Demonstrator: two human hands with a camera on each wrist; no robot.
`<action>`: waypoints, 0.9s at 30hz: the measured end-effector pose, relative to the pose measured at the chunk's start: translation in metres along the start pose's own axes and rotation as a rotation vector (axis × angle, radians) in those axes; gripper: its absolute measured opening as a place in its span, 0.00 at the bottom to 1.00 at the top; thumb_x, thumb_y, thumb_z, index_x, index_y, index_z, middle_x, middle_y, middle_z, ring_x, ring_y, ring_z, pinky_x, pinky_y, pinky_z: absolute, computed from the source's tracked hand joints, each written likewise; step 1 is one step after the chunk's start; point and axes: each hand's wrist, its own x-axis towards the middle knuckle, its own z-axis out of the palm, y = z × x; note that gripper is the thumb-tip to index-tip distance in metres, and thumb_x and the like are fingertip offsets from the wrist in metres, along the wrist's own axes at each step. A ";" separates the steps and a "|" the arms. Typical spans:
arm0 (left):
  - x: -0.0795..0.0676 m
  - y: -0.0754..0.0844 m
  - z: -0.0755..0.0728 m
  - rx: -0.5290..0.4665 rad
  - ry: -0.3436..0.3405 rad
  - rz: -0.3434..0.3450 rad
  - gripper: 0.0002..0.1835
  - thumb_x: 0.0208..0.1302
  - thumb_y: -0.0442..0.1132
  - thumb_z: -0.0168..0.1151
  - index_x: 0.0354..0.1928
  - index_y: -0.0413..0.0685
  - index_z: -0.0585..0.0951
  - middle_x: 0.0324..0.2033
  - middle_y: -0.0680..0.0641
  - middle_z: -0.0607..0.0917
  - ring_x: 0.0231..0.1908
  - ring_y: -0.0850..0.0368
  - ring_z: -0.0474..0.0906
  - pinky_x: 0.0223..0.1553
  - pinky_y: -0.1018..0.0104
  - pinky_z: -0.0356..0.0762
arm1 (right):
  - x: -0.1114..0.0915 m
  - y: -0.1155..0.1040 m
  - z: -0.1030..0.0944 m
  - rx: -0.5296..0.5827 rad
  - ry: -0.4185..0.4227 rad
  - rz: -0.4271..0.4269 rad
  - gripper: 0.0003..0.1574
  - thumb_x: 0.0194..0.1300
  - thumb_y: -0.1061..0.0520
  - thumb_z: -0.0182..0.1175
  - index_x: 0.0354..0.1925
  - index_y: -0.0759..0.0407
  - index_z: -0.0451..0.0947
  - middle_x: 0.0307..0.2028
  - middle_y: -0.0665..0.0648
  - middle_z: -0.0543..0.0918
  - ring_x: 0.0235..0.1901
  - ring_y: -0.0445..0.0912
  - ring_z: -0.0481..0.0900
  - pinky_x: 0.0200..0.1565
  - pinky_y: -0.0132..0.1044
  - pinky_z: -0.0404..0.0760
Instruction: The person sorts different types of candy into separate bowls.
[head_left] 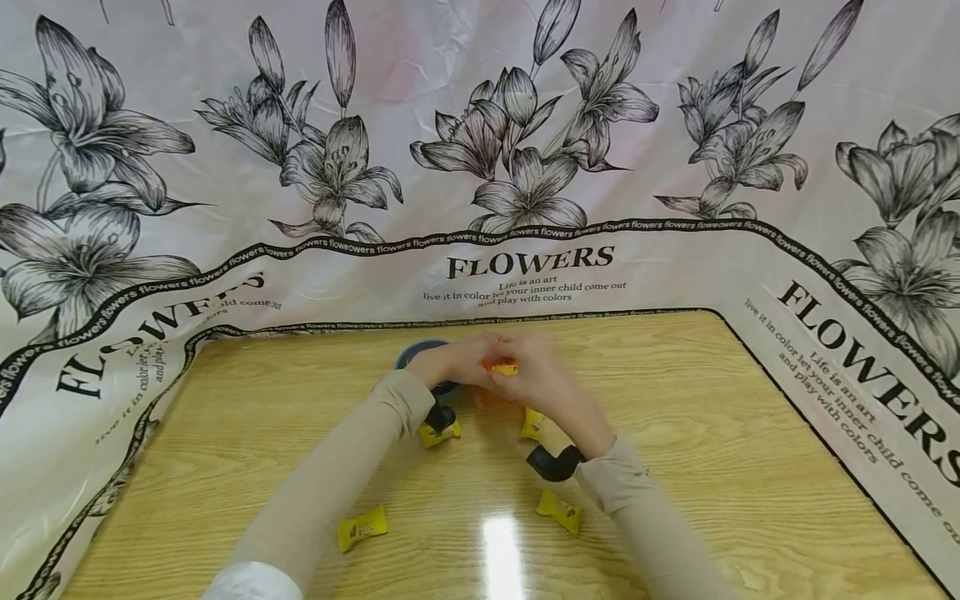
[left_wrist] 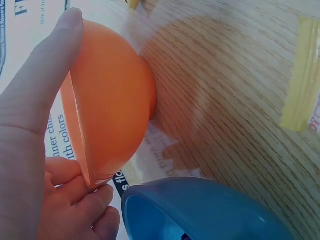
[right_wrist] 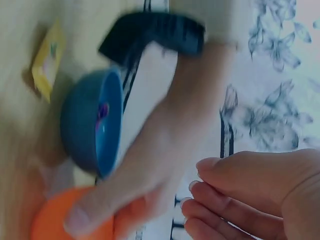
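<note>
My left hand [head_left: 459, 360] holds an orange bowl [left_wrist: 110, 95] by its rim, thumb on one side and fingers on the other. The bowl is tipped on its side just above the table in the left wrist view. Over it, my right hand [head_left: 534, 367] is blurred; its fingers [right_wrist: 220, 200] are loosely bent, with nothing visible between them and the thumb. A small yellow packet [head_left: 508, 368] shows between the hands; whether it lies in the bowl I cannot tell. Beside the left hand stands a blue bowl [right_wrist: 80, 120] with a small purple item [right_wrist: 102, 111] inside.
Several yellow wrapped packets lie on the wooden table [head_left: 675, 467]: one packet [head_left: 441, 432] by the left wrist, another [head_left: 532, 423] under the right wrist, a third [head_left: 558, 510] nearer right, and one more [head_left: 362, 527] nearer left. A flower-printed sheet [head_left: 525, 283] borders the table.
</note>
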 end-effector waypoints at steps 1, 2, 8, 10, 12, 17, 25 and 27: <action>0.000 0.000 -0.001 0.010 -0.001 0.001 0.45 0.66 0.55 0.65 0.76 0.40 0.56 0.72 0.38 0.61 0.71 0.44 0.57 0.70 0.51 0.58 | -0.002 -0.004 0.002 0.009 -0.001 -0.017 0.06 0.54 0.68 0.70 0.34 0.65 0.86 0.34 0.58 0.85 0.37 0.51 0.83 0.41 0.42 0.82; 0.000 0.000 -0.001 0.022 -0.003 -0.001 0.44 0.68 0.53 0.62 0.75 0.38 0.56 0.72 0.37 0.60 0.71 0.44 0.57 0.71 0.51 0.57 | -0.003 -0.008 0.004 0.020 -0.006 -0.026 0.06 0.55 0.67 0.70 0.34 0.65 0.86 0.35 0.58 0.85 0.37 0.50 0.83 0.41 0.42 0.82; -0.002 0.003 -0.002 0.024 -0.035 -0.107 0.41 0.76 0.49 0.51 0.78 0.39 0.45 0.77 0.37 0.49 0.76 0.46 0.43 0.74 0.54 0.45 | -0.012 -0.018 0.021 0.029 -0.091 0.015 0.06 0.53 0.69 0.69 0.32 0.65 0.84 0.33 0.57 0.85 0.36 0.49 0.81 0.41 0.41 0.80; -0.003 0.004 -0.002 0.010 -0.038 -0.125 0.40 0.76 0.47 0.52 0.78 0.39 0.45 0.77 0.37 0.48 0.76 0.47 0.42 0.74 0.54 0.44 | -0.014 -0.019 0.029 0.024 -0.132 0.024 0.07 0.52 0.70 0.68 0.32 0.65 0.85 0.33 0.56 0.85 0.36 0.49 0.81 0.42 0.41 0.80; -0.004 0.005 -0.002 -0.004 -0.034 -0.129 0.42 0.74 0.46 0.55 0.78 0.39 0.45 0.77 0.38 0.48 0.76 0.47 0.42 0.74 0.54 0.45 | -0.016 -0.019 0.037 0.033 -0.161 0.028 0.08 0.50 0.71 0.66 0.32 0.65 0.85 0.32 0.55 0.86 0.36 0.48 0.81 0.42 0.40 0.80; -0.004 0.005 -0.003 -0.016 -0.022 -0.121 0.49 0.68 0.48 0.63 0.78 0.40 0.44 0.77 0.38 0.48 0.76 0.47 0.44 0.74 0.54 0.47 | -0.016 -0.017 0.060 0.047 -0.179 0.021 0.08 0.51 0.72 0.65 0.30 0.64 0.85 0.30 0.55 0.84 0.33 0.47 0.78 0.39 0.39 0.79; -0.003 0.004 0.000 -0.075 0.019 -0.088 0.59 0.54 0.62 0.72 0.77 0.41 0.51 0.72 0.40 0.60 0.70 0.48 0.60 0.70 0.56 0.59 | -0.018 -0.014 0.081 0.059 -0.232 0.093 0.09 0.50 0.71 0.69 0.33 0.66 0.83 0.33 0.57 0.80 0.36 0.49 0.76 0.41 0.41 0.76; -0.003 0.003 0.001 -0.086 0.029 -0.074 0.57 0.53 0.62 0.73 0.75 0.42 0.55 0.68 0.42 0.66 0.65 0.50 0.65 0.67 0.57 0.64 | -0.018 -0.013 0.085 0.057 -0.243 0.108 0.09 0.49 0.70 0.69 0.31 0.65 0.81 0.32 0.56 0.78 0.35 0.48 0.73 0.39 0.39 0.74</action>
